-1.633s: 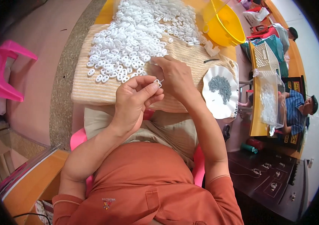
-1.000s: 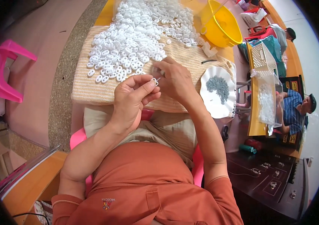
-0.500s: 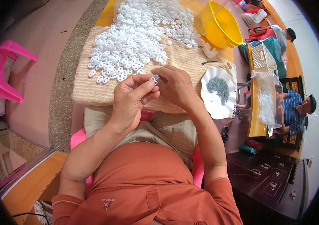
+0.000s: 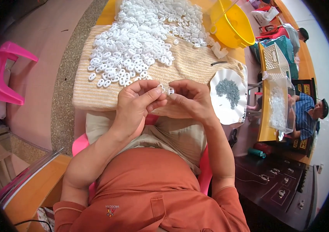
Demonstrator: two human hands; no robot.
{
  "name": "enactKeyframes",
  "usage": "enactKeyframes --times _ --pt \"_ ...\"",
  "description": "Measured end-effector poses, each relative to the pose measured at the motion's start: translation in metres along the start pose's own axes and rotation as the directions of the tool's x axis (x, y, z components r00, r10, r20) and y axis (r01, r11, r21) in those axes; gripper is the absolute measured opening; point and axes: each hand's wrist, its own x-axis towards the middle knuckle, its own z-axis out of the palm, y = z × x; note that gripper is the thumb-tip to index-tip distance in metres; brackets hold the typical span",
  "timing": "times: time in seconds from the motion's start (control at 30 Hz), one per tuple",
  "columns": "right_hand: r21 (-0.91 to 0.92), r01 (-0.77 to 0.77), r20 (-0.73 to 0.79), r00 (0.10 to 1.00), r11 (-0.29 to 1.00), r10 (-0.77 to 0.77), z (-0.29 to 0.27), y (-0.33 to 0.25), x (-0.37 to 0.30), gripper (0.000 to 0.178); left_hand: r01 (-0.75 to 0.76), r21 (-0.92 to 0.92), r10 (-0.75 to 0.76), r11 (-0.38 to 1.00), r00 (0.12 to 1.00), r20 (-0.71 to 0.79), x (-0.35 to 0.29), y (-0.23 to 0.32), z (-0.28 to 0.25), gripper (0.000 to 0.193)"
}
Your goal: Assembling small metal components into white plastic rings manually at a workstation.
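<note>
Over the near edge of the striped towel (image 4: 80, 89), my two hands face each other, fingertips nearly meeting. My left hand (image 4: 136, 103) pinches a small white plastic piece between thumb and forefinger; only part of it shows. A white oval two-hole piece (image 4: 171, 90) stands between the thumb and forefinger of my right hand (image 4: 193, 100). Whether the two pieces are joined is too small to tell. Beyond my hands lies a heap of similar white oval pieces (image 4: 133, 42). A white wavy-rimmed plate (image 4: 222, 106) to the right holds many tiny grey parts (image 4: 228, 91).
A yellow basin (image 4: 236, 25) stands at the far right, near crumpled tissue (image 4: 219, 50) and a short black stick (image 4: 219, 63). Further right, a person in a striped shirt (image 4: 305, 114) sits by a clear bin of white pieces (image 4: 276, 108). A pink stool (image 4: 8, 73) stands left.
My right hand has turned and drawn slightly right, its thumb coming into sight with a white piece at the fingertips. The left hand keeps its pinch almost in place.
</note>
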Motion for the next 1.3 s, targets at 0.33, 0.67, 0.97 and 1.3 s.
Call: enactKeyframes --times 0.33,0.67,0.97,1.3 --pt "0.097 -0.041 0.022 0.999 0.994 0.039 -0.0011 0.0038 -0.0009 0.031 0.046 0.091 -0.046 0.995 0.999 -0.006 -0.0008 0.0036 0.0034 0.015" --pt "0.189 -0.061 0.004 0.998 0.98 0.061 -0.0013 -0.0007 -0.0004 0.03 0.12 0.11 -0.119 0.987 0.993 -0.015 0.0012 0.0092 0.0022 0.014" --pt "0.211 -0.076 0.014 0.997 0.975 0.075 -0.0039 0.0006 0.0004 0.03 0.134 0.129 -0.133 0.983 0.991 -0.022 0.0037 0.0059 -0.0001 0.013" --pt "0.208 -0.022 0.037 0.999 0.978 0.015 -0.0038 0.0014 0.0019 0.029 0.133 0.164 -0.134 0.977 0.991 -0.008 0.0042 0.0043 -0.0024 0.015"
